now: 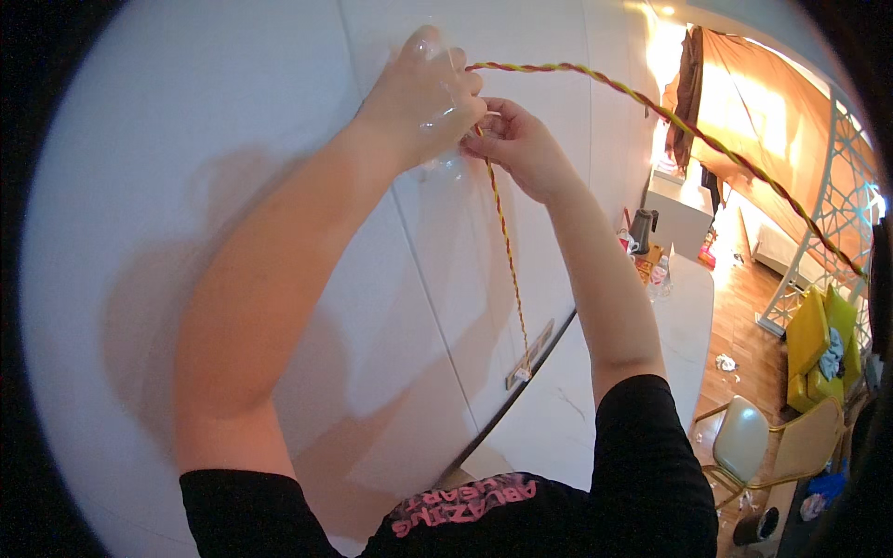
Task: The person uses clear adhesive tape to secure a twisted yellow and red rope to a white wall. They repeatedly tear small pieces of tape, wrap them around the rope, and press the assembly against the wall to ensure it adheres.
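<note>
Both hands are raised against a white wall panel [293, 91]. My left hand [432, 97] holds a clear, shiny plastic piece [436, 115] flat to the panel, its fingers curled about the twisted cable. Close beside it, my right hand [513, 143] pinches the red-and-yellow twisted cable [501, 209] between thumb and fingers. One run of the cable arcs from my left hand to the right edge of the view. Another run hangs from my right hand down to a wall socket strip [534, 352]. What lies beneath the fingers is hidden.
Below stands a white marbled table [551, 418] with a dark kettle [642, 230] and a plastic bottle [658, 272] at its far end. To the right are a chair [743, 436], a yellow-green sofa [813, 356], a lattice screen [802, 258] and crumpled paper [726, 363] on the wooden floor.
</note>
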{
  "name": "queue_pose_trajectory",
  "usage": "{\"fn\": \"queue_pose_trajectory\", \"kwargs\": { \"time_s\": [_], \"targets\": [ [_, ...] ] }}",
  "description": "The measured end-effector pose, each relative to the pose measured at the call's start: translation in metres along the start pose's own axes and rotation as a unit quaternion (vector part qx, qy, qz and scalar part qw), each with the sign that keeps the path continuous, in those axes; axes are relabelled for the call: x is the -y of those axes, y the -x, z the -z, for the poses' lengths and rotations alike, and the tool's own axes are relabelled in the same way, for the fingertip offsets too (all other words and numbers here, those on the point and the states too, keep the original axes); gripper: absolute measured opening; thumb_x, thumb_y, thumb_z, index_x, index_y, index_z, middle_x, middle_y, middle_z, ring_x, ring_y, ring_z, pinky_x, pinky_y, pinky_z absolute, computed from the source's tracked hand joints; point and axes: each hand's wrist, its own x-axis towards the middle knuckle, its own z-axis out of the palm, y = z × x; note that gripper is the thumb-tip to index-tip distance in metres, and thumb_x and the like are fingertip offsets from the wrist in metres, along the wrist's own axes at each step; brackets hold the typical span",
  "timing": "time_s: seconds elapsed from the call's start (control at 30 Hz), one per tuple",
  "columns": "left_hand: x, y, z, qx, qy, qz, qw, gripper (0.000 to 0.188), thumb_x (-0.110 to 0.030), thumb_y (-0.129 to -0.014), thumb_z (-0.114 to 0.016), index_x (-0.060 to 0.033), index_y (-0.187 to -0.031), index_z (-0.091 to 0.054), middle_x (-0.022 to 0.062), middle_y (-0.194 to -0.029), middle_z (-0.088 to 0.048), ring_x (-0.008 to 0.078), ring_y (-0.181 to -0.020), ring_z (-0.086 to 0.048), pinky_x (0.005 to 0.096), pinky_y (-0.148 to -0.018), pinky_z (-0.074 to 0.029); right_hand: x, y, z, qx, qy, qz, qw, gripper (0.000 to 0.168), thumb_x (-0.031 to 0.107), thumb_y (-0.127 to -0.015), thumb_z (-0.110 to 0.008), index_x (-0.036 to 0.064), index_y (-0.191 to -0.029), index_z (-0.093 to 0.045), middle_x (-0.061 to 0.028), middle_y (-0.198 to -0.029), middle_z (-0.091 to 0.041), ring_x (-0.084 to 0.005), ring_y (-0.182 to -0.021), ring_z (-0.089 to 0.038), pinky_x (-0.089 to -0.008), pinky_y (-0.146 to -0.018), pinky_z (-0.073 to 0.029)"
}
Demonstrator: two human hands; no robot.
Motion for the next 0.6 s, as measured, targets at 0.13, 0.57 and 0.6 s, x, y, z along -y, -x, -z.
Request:
{"fn": "queue_pose_trajectory", "kwargs": {
  "time_s": [0.13,0.57,0.6],
  "targets": [
    [0.000,0.000,-0.008,-0.031,0.038,0.015,0.999,0.012,-0.018,-0.080,-0.060,-0.0212,-0.078,-0.072,-0.0077,-0.087,-0.066,0.0142,-0.102,-0.058,0.0483,-0.106,-0.031,-0.012,0.008,0.008,-0.053,-0.035,0.010,0.998,0.040,0.007,-0.087,-0.070,-0.004,-0.121,-0.053,-0.0085,-0.092,-0.066,-0.0190,-0.090,-0.067,-0.0298,-0.085,-0.056],
    [0.004,-0.008,0.005,0.053,0.050,0.089,0.993,0.018,-0.012,-0.087,-0.055,-0.0194,-0.101,-0.064,0.0032,-0.090,-0.070,0.0187,-0.104,-0.062,0.0460,-0.105,-0.032,-0.016,-0.001,-0.022,-0.164,0.035,0.019,0.986,0.013,0.008,-0.090,-0.067,-0.003,-0.097,-0.064,-0.0086,-0.093,-0.068,-0.0148,-0.084,-0.063,-0.0282,-0.079,-0.053],
    [0.005,-0.008,0.005,0.044,0.043,0.080,0.995,0.018,-0.012,-0.087,-0.055,-0.0194,-0.101,-0.064,0.0030,-0.090,-0.070,0.0186,-0.103,-0.062,0.0461,-0.104,-0.032,-0.017,0.000,-0.023,-0.150,0.008,0.023,0.988,0.015,0.008,-0.089,-0.068,-0.003,-0.099,-0.064,-0.0088,-0.092,-0.068,-0.0152,-0.084,-0.064,-0.0283,-0.078,-0.054]
  ]
}}
